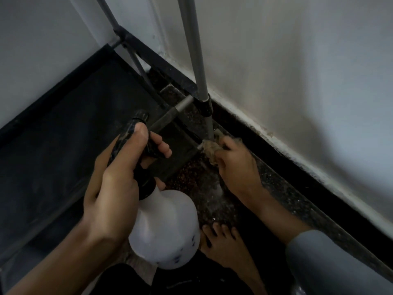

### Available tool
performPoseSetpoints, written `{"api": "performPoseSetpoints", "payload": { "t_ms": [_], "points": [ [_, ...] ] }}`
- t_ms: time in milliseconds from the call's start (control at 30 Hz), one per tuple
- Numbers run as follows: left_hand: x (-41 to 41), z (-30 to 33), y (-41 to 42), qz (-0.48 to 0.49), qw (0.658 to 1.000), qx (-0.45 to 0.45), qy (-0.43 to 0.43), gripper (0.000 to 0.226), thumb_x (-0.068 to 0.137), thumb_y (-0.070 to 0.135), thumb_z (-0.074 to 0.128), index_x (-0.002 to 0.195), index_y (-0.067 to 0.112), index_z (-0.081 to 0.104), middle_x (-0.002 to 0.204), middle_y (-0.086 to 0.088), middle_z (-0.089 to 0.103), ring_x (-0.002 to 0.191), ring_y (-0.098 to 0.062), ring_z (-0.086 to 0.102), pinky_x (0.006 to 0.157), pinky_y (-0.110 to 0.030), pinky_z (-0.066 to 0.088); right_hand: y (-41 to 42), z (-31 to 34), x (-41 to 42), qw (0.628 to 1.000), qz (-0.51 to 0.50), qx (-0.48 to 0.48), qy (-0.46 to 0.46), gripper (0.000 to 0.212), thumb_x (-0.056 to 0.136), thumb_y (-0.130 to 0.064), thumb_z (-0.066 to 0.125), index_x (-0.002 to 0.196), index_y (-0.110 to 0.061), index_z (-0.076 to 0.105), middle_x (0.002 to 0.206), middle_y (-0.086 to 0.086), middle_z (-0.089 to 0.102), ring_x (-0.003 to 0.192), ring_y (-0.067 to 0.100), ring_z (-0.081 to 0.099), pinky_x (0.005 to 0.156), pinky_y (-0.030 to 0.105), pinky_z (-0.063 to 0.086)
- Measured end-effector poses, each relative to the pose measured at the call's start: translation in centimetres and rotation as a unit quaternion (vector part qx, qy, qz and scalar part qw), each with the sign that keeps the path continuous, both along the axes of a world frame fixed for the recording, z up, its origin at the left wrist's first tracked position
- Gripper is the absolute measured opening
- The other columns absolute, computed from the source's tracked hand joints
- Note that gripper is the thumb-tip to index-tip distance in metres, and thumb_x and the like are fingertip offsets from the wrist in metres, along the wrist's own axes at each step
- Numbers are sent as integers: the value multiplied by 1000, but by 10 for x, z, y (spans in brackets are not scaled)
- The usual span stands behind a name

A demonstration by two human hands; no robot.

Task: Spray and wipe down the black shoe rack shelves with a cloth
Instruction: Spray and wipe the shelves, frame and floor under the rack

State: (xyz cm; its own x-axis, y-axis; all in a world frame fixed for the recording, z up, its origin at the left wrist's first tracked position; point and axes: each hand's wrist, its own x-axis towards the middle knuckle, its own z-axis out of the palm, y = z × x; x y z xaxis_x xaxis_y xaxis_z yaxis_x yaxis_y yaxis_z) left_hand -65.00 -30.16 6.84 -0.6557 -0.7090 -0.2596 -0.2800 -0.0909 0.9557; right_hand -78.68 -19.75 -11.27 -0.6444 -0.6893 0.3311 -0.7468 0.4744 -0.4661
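Nearest the camera hung the white spray bottle (pixel 165 228), its round base toward the viewer and its black head pointing away and up toward the rack, so its long axis ran from lower right to upper left. Small dark blue marks showed on the bottle's lower side, too blurred to read. Left hand (pixel 114 179) gripped the bottle's neck and black trigger head, thumb lying along the top and fingers curled round the trigger. Below the bottle a bare foot (pixel 223 245) stood on the speckled floor (pixel 197 182). Farther out, the right hand (pixel 236 162), a grey sleeve (pixel 319 258) at its forearm, clenched a beige cloth (pixel 209 147) and pressed it against the foot of the rack's grey upright pole (pixel 196 60), beside the wall's dark skirting (pixel 297 173). Left of both hands lay the black shoe rack shelf (pixel 59 128), low near the floor, reaching back into the corner
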Motion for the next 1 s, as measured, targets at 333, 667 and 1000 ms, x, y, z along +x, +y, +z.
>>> {"api": "performPoseSetpoints", "payload": {
  "t_ms": [333,667,1000],
  "points": [
    [3,-2,-1,12,1000,1,-8,33,78,55,47,67,32,68,78,3,68,84,-15,66,55,-31,46,41,-123,51,979,57,70,184,26,90,-59,31,101,-43,48,127,-25,-16,101,23,68,97,11,12],
    [7,-3,-3,16,1000,1,14,33,77,54,49,64,32,70,79,1,69,85,-18,67,51,-29,47,-2,17,-13,971,21,-202,125,12,85,-3,67,75,2,72,104,18,69,95,39,62,89,40,51],
    [33,27,-5,56,996,-28,66,51,53,78,70,72,31,73,87,-2,71,88,-16,70,50,-25,49,-3,-20,-12,992,36,-105,62,14,76,0,72,89,-5,73,100,13,67,88,34,64,68,39,56]
  ]
}}
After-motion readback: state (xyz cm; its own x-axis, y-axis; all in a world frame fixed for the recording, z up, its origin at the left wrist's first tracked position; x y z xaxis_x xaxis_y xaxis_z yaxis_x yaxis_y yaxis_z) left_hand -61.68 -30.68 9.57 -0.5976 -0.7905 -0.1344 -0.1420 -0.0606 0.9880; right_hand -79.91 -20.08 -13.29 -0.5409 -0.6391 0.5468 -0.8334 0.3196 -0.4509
